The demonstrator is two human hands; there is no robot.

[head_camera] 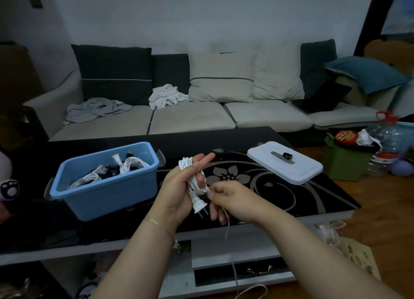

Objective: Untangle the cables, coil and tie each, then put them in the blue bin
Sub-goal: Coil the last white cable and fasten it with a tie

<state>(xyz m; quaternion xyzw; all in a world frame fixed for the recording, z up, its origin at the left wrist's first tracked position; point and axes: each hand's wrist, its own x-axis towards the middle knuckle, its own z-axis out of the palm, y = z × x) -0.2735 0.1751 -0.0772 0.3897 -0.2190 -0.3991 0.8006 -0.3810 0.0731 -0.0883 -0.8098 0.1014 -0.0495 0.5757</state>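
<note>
My left hand (179, 186) grips a coiled white cable (194, 182) above the table, thumb across the loops, and the cable's two-pin plug (200, 205) hangs below the palm. My right hand (226, 198) sits just right of the coil and pinches a thin pale tie ribbon (227, 222) that trails down past the table edge. The blue bin (107, 186) stands to the left on the table and holds several coiled white cables (132, 163) and some dark ones.
The bin's white lid (289, 168) lies at the table's right with a small black object on it. The black glass table (291, 195) has a flower pattern. A sofa stands behind; bottles and a green box stand on the floor at the right.
</note>
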